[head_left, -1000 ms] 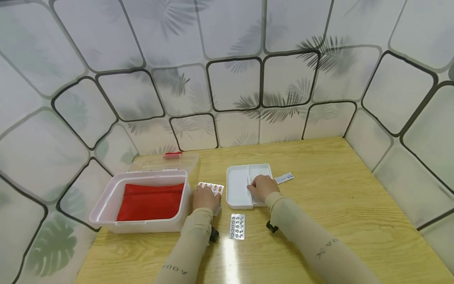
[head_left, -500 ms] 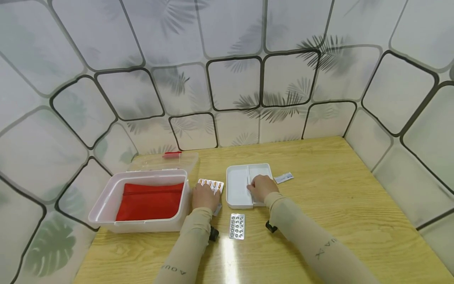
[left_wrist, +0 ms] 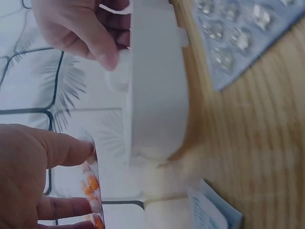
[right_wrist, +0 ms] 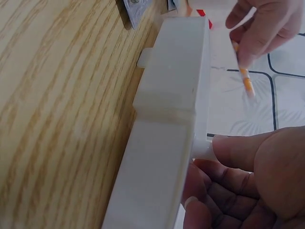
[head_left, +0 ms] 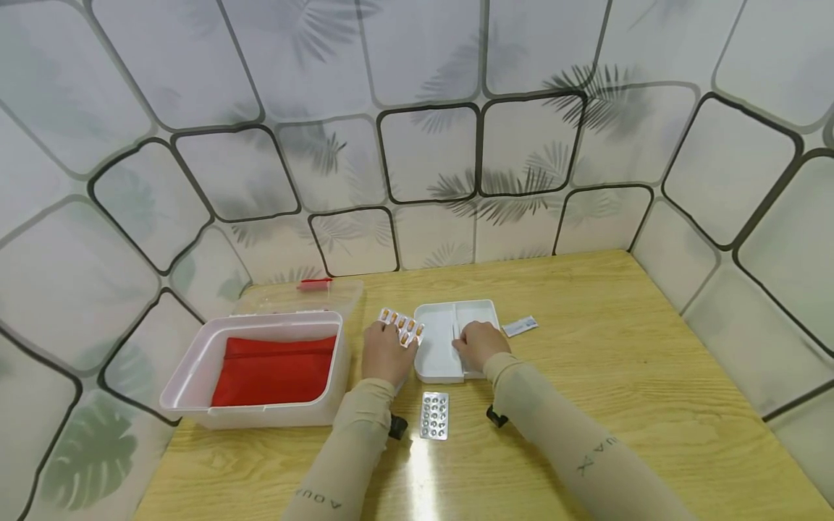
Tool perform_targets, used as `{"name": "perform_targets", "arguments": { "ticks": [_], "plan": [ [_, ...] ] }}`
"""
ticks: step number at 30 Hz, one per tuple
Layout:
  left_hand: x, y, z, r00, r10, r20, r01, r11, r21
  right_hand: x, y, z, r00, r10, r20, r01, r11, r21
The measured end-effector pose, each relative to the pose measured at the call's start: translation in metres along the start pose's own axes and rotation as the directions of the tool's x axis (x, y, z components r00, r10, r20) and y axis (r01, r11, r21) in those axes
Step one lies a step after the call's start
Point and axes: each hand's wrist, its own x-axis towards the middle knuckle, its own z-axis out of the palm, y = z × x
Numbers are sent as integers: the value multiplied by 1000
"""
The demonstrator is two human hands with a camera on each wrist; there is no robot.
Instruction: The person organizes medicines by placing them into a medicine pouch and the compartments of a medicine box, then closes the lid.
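The person's left hand (head_left: 389,354) has a blister pack of orange capsules (head_left: 400,324) pinched between thumb and fingers, held up off the desk (head_left: 619,362) just beside the left rim of a white tray (head_left: 438,347). The right hand (head_left: 481,346) is over that tray, thumb and curled fingers pinching a small white raised piece of it. The tray lies past the middle of the desk, towards the back edge. Nearer the front edge, between the two forearms, a silver blister pack (head_left: 434,416) lies flat, and a slim white sachet (head_left: 520,326) sits just off the tray's right side. A folded bluish paper (left_wrist: 214,210) stands on the wood, low in the left wrist view; I can't make out its print. Over at the desk's left edge is a white plastic box (head_left: 260,415) with a red pouch (head_left: 274,370) inside, its clear lid (head_left: 274,298) tipped back towards the back left corner.
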Motion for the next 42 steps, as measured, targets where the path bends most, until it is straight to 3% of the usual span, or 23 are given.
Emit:
{"name": "perform_targets", "arguments": {
  "ticks": [7,12,17,26,33,42],
  "plan": [
    [-1,16,-8,992,111,58,-111,994,1,-1,0,0,1000,-8,-6,8,1000,-11],
    [-2,19,-6,968,219,119,-225,973,41,2,1,1,1000,-10,-9,10,1000,-12],
    [-1,19,-2,948,278,154,-288,956,47,3,2,4,1000,-15,-12,15,1000,-23],
    [-1,20,2,902,298,313,-345,933,105,0,1,2,1000,-14,-11,14,1000,-18],
    [2,22,7,874,301,382,-363,926,101,-1,-1,1,1000,-10,-28,9,1000,-27],
    [11,26,10,823,294,486,-406,903,140,-3,-2,1,999,-18,-43,17,1000,-26]
  ]
}}
